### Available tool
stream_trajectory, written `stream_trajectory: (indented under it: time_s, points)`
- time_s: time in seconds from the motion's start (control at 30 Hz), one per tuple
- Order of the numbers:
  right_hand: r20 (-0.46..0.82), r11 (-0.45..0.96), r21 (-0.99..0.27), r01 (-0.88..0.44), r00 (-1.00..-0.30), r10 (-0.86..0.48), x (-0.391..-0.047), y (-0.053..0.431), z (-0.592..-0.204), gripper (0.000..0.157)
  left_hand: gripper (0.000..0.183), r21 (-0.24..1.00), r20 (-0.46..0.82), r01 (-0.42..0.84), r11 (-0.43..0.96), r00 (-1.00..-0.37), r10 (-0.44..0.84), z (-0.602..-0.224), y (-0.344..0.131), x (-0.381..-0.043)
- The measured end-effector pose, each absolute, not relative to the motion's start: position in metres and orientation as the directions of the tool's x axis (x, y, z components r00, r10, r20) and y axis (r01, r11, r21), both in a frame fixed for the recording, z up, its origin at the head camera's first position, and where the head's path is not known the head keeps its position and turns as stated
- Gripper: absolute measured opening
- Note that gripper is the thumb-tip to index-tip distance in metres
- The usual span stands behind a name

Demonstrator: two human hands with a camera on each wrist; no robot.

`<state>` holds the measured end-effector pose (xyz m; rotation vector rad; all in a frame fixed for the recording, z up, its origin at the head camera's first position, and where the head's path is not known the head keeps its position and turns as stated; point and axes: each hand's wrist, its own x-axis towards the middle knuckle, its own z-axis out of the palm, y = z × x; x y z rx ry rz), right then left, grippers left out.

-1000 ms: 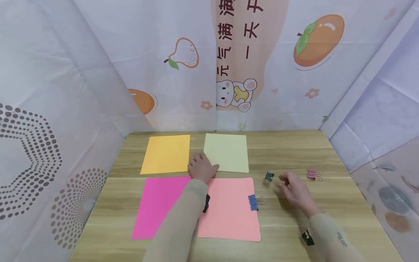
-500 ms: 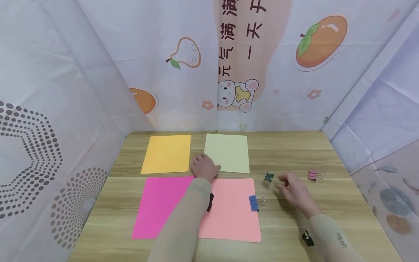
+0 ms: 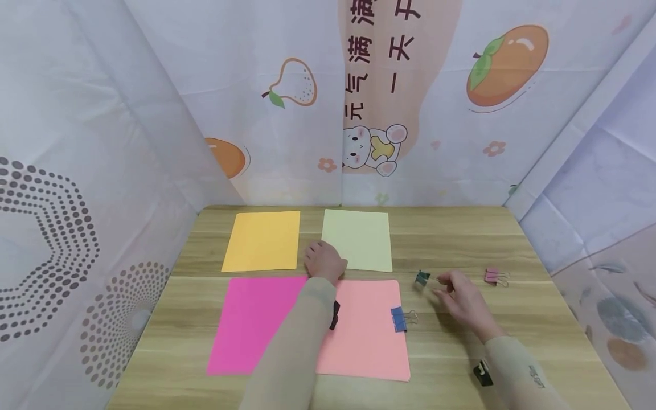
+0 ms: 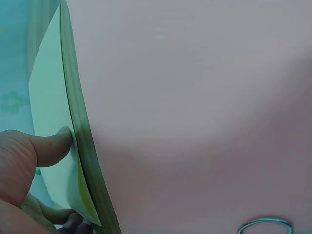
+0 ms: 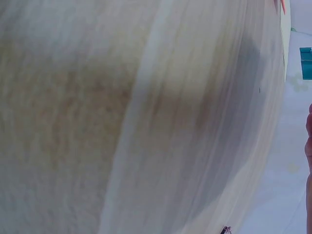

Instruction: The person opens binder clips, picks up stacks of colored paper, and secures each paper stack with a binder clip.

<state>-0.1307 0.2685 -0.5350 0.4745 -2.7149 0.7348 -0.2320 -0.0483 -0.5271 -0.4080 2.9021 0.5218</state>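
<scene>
In the head view my left hand (image 3: 325,262) is at the near left corner of the light green paper (image 3: 357,239). The left wrist view shows its thumb (image 4: 51,148) over the sheet's near edge and curled fingers around the corner, gripping it. My right hand (image 3: 463,296) pinches the wire handles of a dark green binder clip (image 3: 422,278), held over the table right of the papers. At the right wrist view's edge, part of the clip (image 5: 306,63) shows above the fingers (image 5: 309,141); most of that hand is out of frame.
A blue binder clip (image 3: 398,319) sits on the right edge of the salmon pink paper (image 3: 364,341). Magenta paper (image 3: 251,324) and orange paper (image 3: 262,241) lie to the left. A pink binder clip (image 3: 492,277) lies right of my right hand. A patterned cloth (image 3: 287,142) walls the table.
My left hand has shifted slightly right and nearer along the light green paper's corner. The right hand stays in place with the dark green clip. The head view has shifted slightly.
</scene>
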Motion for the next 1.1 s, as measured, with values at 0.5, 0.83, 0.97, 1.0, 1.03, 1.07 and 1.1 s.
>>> stream_trajectory:
  time_s: [0.5,0.83,0.97,1.0,1.03,1.07,1.1]
  points:
    - [0.337,0.818,-0.445,-0.365,-0.914,-0.224,-0.129,0.272,-0.539,0.034,0.022,0.427,-0.253,-0.329,0.843,-0.938,-0.237,-0.533,-0.039,-0.237]
    - [0.366,0.818,-0.430,-0.381,-0.902,-0.228,-0.129,0.274,-0.542,0.037,0.044,0.481,-0.188,-0.320,0.816,-0.947,-0.260,-0.528,-0.043,-0.233]
    - [0.375,0.816,-0.428,-0.389,-0.898,-0.231,-0.128,0.274,-0.542,0.037,0.057,0.514,-0.171,-0.322,0.795,-0.947,-0.272,-0.526,-0.045,-0.232]
    - [0.379,0.815,-0.427,-0.392,-0.896,-0.233,-0.128,0.274,-0.542,0.038,0.058,0.517,-0.176,-0.322,0.793,-0.947,-0.270,-0.526,-0.046,-0.232]
    - [0.381,0.815,-0.425,-0.393,-0.895,-0.233,-0.128,0.274,-0.543,0.038,0.057,0.522,-0.185,-0.325,0.789,-0.946,-0.267,-0.526,-0.048,-0.232]
    - [0.383,0.815,-0.424,-0.395,-0.894,-0.234,-0.128,0.274,-0.543,0.038,0.056,0.524,-0.199,-0.330,0.785,-0.944,-0.264,-0.525,-0.049,-0.231]
    - [0.383,0.816,-0.423,-0.395,-0.894,-0.234,-0.128,0.274,-0.543,0.038,0.056,0.524,-0.211,-0.333,0.784,-0.942,-0.260,-0.524,-0.051,-0.231]
